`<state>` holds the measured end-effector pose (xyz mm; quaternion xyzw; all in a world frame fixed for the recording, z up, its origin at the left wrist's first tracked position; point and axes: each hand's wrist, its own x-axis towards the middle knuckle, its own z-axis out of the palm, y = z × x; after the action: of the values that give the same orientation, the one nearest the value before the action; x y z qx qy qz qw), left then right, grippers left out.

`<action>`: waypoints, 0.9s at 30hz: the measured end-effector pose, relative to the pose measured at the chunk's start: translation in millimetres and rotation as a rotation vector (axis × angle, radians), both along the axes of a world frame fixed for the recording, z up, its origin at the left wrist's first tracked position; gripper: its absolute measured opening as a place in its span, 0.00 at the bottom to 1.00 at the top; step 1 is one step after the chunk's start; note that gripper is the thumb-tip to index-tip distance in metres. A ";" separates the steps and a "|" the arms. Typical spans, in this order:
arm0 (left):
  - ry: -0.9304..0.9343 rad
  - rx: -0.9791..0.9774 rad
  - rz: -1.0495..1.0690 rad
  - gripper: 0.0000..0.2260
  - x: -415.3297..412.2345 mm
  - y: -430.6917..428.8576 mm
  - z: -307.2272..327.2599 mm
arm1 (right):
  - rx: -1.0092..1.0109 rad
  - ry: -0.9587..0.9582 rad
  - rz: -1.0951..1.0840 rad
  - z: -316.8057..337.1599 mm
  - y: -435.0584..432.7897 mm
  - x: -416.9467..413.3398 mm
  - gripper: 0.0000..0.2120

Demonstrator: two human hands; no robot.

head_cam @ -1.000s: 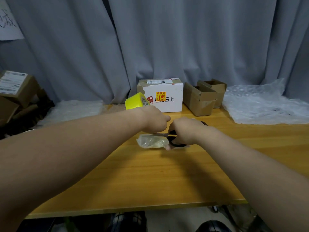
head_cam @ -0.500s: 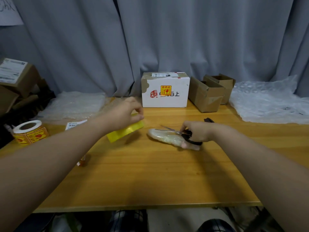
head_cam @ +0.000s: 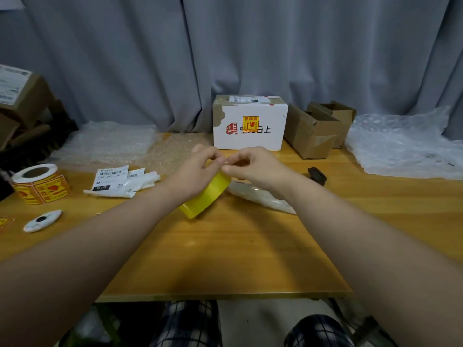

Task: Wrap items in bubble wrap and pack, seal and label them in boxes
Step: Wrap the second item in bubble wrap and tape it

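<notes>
My left hand (head_cam: 198, 166) grips a yellow tape roll (head_cam: 205, 196), tilted above the middle of the wooden table (head_cam: 225, 259). Right beside it, my right hand (head_cam: 253, 166) pinches something thin at the roll's top edge, apparently the tape's loose end. A small bubble-wrapped item (head_cam: 260, 196) lies on the table just under my right wrist. Black-handled scissors (head_cam: 317, 175) rest on the table to the right, untouched. A sealed white box (head_cam: 250, 128) with a fragile sticker stands behind my hands.
Two open brown boxes (head_cam: 313, 131) sit right of the white box. Bubble wrap lies at far right (head_cam: 400, 146) and back left (head_cam: 112, 144). A sticker roll (head_cam: 40, 184), shipping labels (head_cam: 112, 179) and a small white tool (head_cam: 42, 220) are at left.
My right hand has let go of the scissors, which now lie at the right. My left hand has brought the tape roll back to the centre, and both hands meet at it.
</notes>
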<state>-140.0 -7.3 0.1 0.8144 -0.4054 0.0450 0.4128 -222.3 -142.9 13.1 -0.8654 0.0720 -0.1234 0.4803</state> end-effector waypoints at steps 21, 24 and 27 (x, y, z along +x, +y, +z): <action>0.067 -0.056 0.046 0.06 -5.6 -3.2 -4.0 | -0.038 -0.246 -0.140 -11.0 5.5 -10.1 0.24; 0.085 -0.045 0.065 0.07 -4.6 -5.0 -3.6 | -0.072 -0.305 -0.085 -17.5 3.9 -11.8 0.10; 0.062 0.006 0.092 0.08 -5.5 -5.3 -2.3 | -0.100 -0.330 -0.105 -23.6 4.0 -12.1 0.05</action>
<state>-145.5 -12.6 -2.2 0.8344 -0.3547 0.0372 0.4202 -234.4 -138.9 -10.6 -0.8513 0.0313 -0.2920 0.4348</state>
